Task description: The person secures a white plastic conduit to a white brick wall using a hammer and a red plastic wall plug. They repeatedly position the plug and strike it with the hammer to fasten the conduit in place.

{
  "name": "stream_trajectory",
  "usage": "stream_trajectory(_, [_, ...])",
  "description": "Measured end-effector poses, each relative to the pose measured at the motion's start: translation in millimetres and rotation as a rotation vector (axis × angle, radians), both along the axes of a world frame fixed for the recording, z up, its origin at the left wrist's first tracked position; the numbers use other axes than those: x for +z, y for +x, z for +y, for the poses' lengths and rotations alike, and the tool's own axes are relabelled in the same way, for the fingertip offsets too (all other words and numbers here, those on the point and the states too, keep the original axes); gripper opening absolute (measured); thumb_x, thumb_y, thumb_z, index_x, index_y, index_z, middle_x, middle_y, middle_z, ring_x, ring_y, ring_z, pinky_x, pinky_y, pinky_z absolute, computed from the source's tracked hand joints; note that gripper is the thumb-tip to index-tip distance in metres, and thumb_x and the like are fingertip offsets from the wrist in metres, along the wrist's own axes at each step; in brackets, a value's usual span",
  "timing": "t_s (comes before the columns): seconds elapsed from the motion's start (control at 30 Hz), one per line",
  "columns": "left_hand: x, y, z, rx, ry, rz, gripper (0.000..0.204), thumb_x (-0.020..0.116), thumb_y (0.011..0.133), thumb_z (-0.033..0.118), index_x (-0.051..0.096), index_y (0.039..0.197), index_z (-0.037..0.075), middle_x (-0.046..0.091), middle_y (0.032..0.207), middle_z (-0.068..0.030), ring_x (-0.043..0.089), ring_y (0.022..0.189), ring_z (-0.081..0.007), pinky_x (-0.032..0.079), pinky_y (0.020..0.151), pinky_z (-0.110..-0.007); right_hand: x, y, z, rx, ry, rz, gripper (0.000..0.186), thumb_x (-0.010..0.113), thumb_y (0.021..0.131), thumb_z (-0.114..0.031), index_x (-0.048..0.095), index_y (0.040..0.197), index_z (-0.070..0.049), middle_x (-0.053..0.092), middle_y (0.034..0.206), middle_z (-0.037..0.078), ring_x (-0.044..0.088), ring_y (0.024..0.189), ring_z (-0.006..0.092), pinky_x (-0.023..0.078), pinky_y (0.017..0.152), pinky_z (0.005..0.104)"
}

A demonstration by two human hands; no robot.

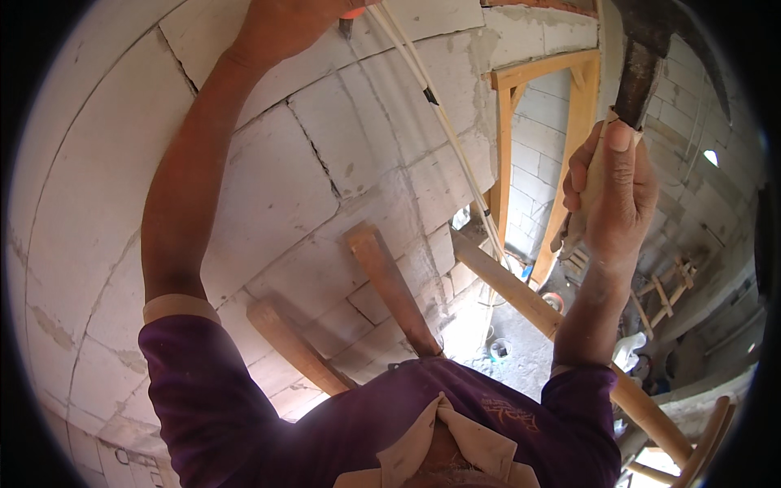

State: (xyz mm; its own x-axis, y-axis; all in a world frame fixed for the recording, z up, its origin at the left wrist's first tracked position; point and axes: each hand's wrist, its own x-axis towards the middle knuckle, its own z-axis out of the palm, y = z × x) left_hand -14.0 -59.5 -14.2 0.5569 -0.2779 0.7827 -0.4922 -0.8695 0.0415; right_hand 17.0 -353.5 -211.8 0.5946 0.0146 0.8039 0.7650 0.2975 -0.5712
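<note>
My right hand (pixel 614 191) is raised on the right, its fingers wrapped round the light handle of a claw hammer (pixel 643 73). The dark steel head points up, and its curved claw reaches to the right. At the top edge, my left hand (pixel 297 28) is against the block wall (pixel 268 171). Its fingers are mostly cut off by the frame. An orange piece with a short dark metal tip (pixel 346 28) shows beneath them; its kind cannot be made out. Beside it, a bundle of white conduits (pixel 431 98), bound with black tape, runs down the wall.
Wooden beams (pixel 390 285) jut out below me, and a longer round pole (pixel 521 289) slants to the right. A wooden door frame (pixel 504 146) stands beyond the conduits. Far down on the floor are a bucket (pixel 499 350) and a wooden trestle (pixel 663 289).
</note>
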Motion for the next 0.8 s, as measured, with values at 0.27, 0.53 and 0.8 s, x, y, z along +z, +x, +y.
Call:
stream_trajectory(0.27, [-4.3,1.0,-1.4,0.030,0.156,-0.062,0.016,0.079,0.088,0.012,0.068,0.093,0.001,0.070,0.078,-0.0034,0.065,0.071,-0.0087,0.053,0.064,-0.027,7.0,0.9,14.5,-0.144,-0.064,-0.099,0.045,0.044,0.110,-0.044,0.057,0.088,-0.007,0.053,0.064,0.002,0.049,0.050,0.0080,0.038,0.046,0.0227])
stream_trajectory(0.53, [-2.4,3.2,-13.8,0.202,0.312,-0.148,0.027,0.083,0.084,0.021,0.068,0.095,0.000,0.069,0.074,-0.0087,0.065,0.069,-0.0125,0.053,0.064,-0.030,53.7,-0.2,41.4,-0.179,0.225,-0.239,0.042,0.046,0.110,-0.042,0.061,0.095,-0.006,0.054,0.064,-0.001,0.048,0.049,0.0071,0.038,0.046,0.0218])
stream_trajectory(0.8, [-6.7,4.1,-10.2,0.099,0.306,-0.129,0.028,0.083,0.084,0.015,0.069,0.103,0.000,0.070,0.081,-0.0081,0.067,0.074,-0.0120,0.055,0.069,-0.030,54.1,4.5,40.2,0.053,0.124,-0.104,0.043,0.053,0.106,-0.048,0.062,0.098,-0.007,0.056,0.070,0.002,0.052,0.057,0.0074,0.042,0.052,0.0230])
